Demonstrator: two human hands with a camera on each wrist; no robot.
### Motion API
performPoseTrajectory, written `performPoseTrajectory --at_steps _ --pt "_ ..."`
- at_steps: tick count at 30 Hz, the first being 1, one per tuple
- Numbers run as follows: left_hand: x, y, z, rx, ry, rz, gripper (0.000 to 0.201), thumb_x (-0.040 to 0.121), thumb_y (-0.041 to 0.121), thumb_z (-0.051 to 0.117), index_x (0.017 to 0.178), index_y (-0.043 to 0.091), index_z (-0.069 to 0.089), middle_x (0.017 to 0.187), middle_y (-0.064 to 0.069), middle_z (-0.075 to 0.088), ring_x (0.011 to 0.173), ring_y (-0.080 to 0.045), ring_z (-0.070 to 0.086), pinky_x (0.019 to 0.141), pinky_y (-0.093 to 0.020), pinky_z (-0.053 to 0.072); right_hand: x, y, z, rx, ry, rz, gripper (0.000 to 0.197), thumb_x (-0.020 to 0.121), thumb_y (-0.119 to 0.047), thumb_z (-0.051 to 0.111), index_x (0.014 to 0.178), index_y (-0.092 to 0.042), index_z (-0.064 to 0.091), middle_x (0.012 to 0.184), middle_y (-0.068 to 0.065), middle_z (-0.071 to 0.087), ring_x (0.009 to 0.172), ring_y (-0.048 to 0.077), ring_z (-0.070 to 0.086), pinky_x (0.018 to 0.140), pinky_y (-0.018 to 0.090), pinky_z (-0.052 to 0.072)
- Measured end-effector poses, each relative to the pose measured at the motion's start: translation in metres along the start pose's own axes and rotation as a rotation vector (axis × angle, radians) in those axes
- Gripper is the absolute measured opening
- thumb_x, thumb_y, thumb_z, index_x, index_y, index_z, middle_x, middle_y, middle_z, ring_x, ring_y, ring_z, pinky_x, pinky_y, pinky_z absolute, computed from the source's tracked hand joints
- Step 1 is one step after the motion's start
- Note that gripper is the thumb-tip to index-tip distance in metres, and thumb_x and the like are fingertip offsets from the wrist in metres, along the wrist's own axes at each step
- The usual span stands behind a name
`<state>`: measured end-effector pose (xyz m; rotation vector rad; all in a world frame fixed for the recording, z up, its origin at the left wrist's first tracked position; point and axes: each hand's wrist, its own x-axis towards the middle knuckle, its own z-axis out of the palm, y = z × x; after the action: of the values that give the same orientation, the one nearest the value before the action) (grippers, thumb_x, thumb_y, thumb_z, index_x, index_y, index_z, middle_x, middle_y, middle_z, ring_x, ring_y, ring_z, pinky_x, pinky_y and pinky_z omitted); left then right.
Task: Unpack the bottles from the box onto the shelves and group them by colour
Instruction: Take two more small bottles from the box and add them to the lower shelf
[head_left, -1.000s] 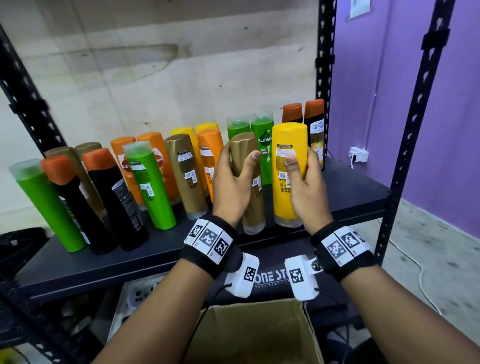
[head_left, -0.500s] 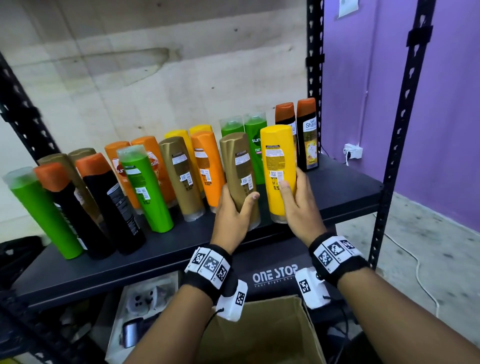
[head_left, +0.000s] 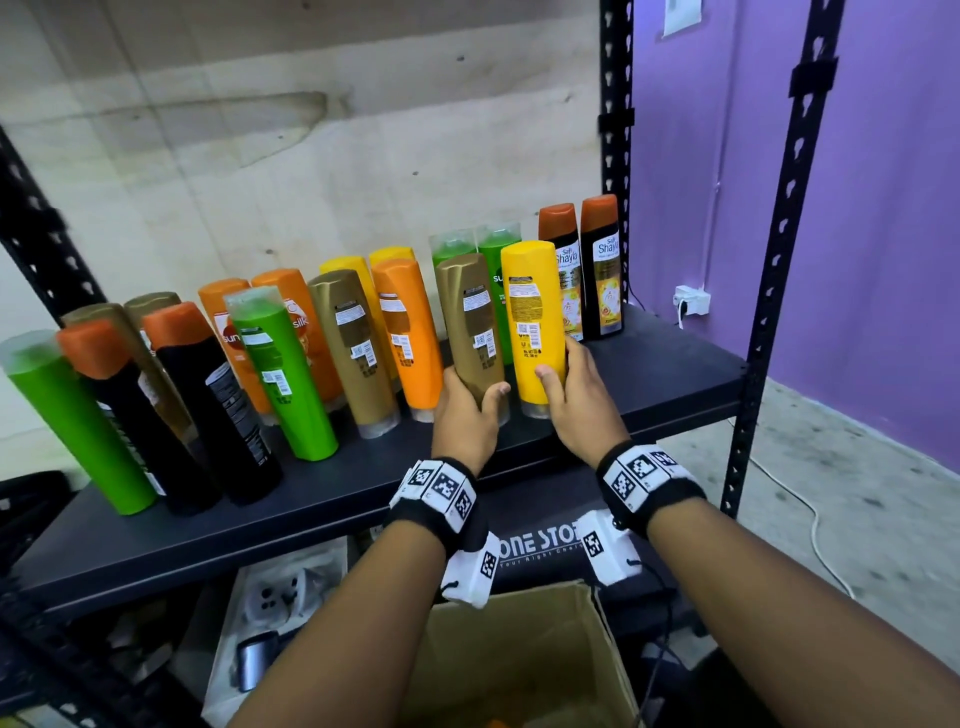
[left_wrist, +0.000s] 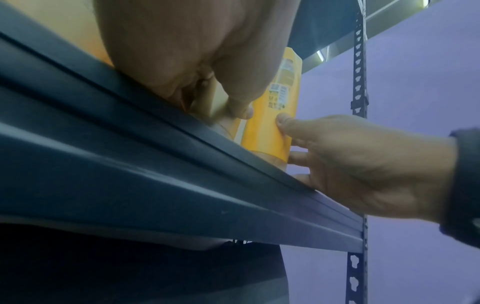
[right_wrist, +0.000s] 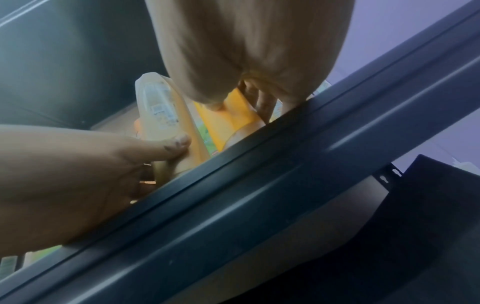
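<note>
Plainly, hands: left hand (head_left: 464, 410) grips the low part of a gold bottle (head_left: 471, 322); right hand (head_left: 575, 402) grips the low part of a yellow bottle (head_left: 534, 317), thumb on its front, fingers behind.
Held bottles: both stand cap-down on the shelf (head_left: 649, 374), just beside each other near its front edge.
Wrist views: left one shows the right thumb on the yellow bottle (left_wrist: 270, 123); right one shows the left thumb on the gold bottle (right_wrist: 161, 115); the shelf's front lip fills most of each.
Neighbours: an orange bottle (head_left: 408, 332) stands just left of the gold one; two green bottles (head_left: 491, 249) directly behind the held pair; two black bottles (head_left: 600, 270) with orange caps to the right, near the upright.
Crowding: bottles close on the left and behind; bare shelf lies in front and to the right.
Counts, head view: four green, four black, four gold, three orange, three yellow; some at the back are partly hidden.
Grouping: colours are mixed along the front row; pairs of like colour stand behind.
Box: box (head_left: 519, 665) open below the shelf, between the forearms; something orange shows at its bottom edge.
</note>
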<state>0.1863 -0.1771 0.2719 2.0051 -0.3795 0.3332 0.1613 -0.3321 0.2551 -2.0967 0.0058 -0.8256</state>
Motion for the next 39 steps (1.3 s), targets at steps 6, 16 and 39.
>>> performPoseTrajectory --at_steps 6,16,39 --pt "0.014 0.003 0.012 0.118 0.064 -0.059 0.050 0.100 0.037 0.060 0.133 0.004 0.040 0.132 -0.018 0.058 0.118 -0.036 0.057 0.087 -0.036 0.044 0.026 -0.007 0.005 -0.030 -0.041 0.086 0.048 0.105 -0.029 0.048 0.147 -0.013 0.029 0.147 0.010 0.041 0.123 0.032 0.054 0.100 0.048 0.048" --pt "0.030 0.005 0.022 0.175 0.088 -0.130 0.054 0.101 0.037 0.058 0.135 0.001 0.038 0.131 -0.022 0.058 0.117 -0.039 0.058 0.083 -0.041 0.046 0.043 -0.005 0.010 -0.016 -0.062 0.138 0.047 0.105 -0.023 0.050 0.146 -0.008 0.031 0.146 0.014 0.044 0.125 0.032 0.053 0.102 0.041 0.043" --pt "0.026 0.000 0.025 0.189 0.109 -0.135 0.078 0.102 0.029 0.059 0.159 0.005 0.012 0.138 -0.024 0.056 0.123 -0.041 0.057 0.096 -0.046 0.047 0.034 0.002 0.022 -0.092 -0.043 0.165 0.068 0.095 -0.023 0.057 0.153 -0.021 0.021 0.153 0.010 0.040 0.126 0.035 0.052 0.099 0.043 0.044"
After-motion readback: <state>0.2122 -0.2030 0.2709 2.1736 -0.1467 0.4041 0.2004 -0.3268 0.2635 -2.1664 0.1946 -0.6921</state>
